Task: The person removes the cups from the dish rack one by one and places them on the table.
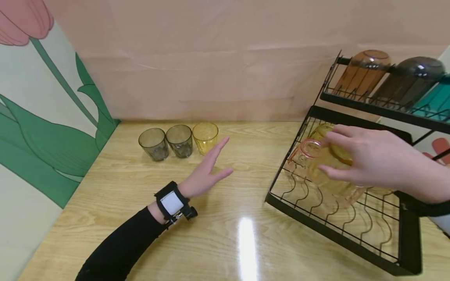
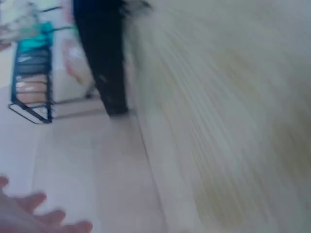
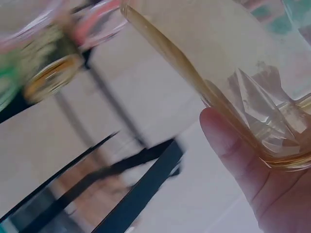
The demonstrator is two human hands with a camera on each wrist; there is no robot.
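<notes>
My right hand (image 1: 376,158) grips a yellow glass (image 1: 325,173) over the lower tier of a black wire rack (image 1: 330,231). In the right wrist view, the thumb lies along the outside of this clear, faceted glass (image 3: 233,63). A pink-rimmed glass (image 1: 311,148) and another yellow glass (image 1: 322,129) stand in the rack beside and behind it. My left hand (image 1: 202,177) hovers over the table with fingers straight and thumb apart, holding nothing. Just beyond its fingertips stands an upright yellow glass (image 1: 205,136), beside two grey glasses (image 1: 154,145) (image 1: 180,142) in a row.
On the rack's upper shelf, a brown glass (image 1: 365,74), a dark grey glass (image 1: 409,82) and a teal glass (image 1: 436,102) sit upside down. A pinkish covered wall (image 1: 211,62) rises behind the wooden table (image 1: 218,242). Tulip-patterned panel (image 1: 56,148) stands at left.
</notes>
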